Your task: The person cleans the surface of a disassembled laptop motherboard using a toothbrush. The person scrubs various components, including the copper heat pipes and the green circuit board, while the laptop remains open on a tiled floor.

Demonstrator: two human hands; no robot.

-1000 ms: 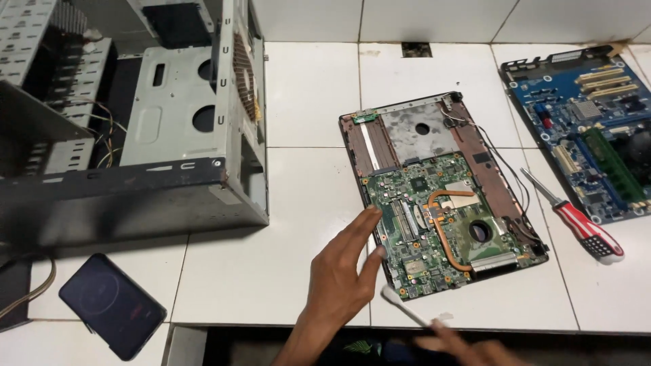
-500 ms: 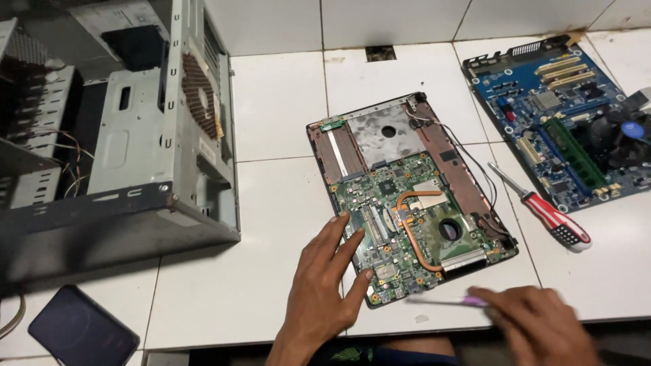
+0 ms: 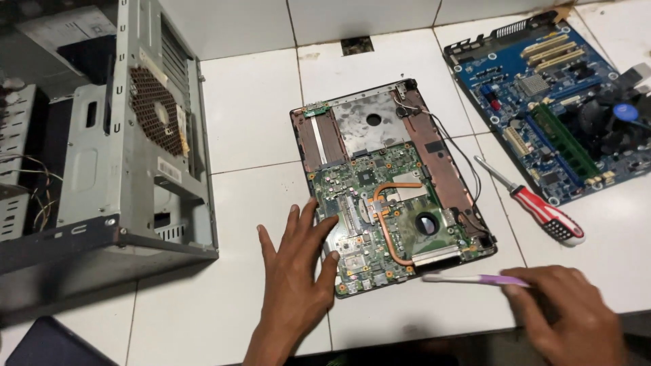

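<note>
An opened laptop base [image 3: 434, 159] with a green circuit board [image 3: 380, 210] and a copper heat pipe lies on the white tiled surface [image 3: 251, 122]. My left hand [image 3: 295, 271] rests flat with fingers spread, its fingertips on the board's left edge. My right hand [image 3: 569, 318] grips a thin purple and white toothbrush [image 3: 475, 278], held level just in front of the laptop's near right corner. The brush head points left, close to the board's near edge.
A grey desktop computer case [image 3: 129, 149] lies open at the left. A red-handled screwdriver [image 3: 536, 203] lies right of the laptop. A blue motherboard [image 3: 542, 108] with a fan sits at the far right. A dark flat device [image 3: 47, 346] shows at the bottom left corner.
The view has shifted right and closer. My right hand has come up from the bottom edge with the toothbrush and moved it toward the laptop's near corner. My left hand stays on the board's edge.
</note>
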